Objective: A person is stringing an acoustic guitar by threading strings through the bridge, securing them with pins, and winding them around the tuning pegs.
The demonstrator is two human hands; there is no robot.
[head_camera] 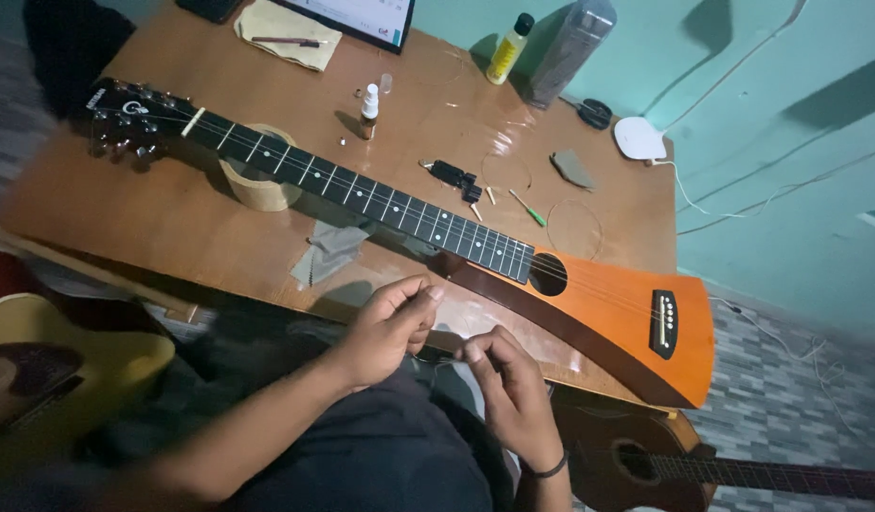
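My left hand [392,327] and my right hand [509,379] are close together over my lap at the table's near edge. The fingers of both are pinched on a thin dark wire [437,356] that runs between them; it looks like a guitar string. Just beyond them a small orange guitar [627,299] lies across the wooden table [172,218]. Its dark neck [362,194] rests on a roll of tape [257,190] and its headstock [125,114] points far left. The black bridge [663,323] is at the right.
On the table are a grey cloth [328,251], a black string winder [456,177], a green screwdriver [528,207], loose wire coils [575,228], a small spray bottle [369,106], a yellow bottle [509,47] and a white device [639,138]. A yellow guitar [68,365] lies left, a brown guitar [665,460] right.
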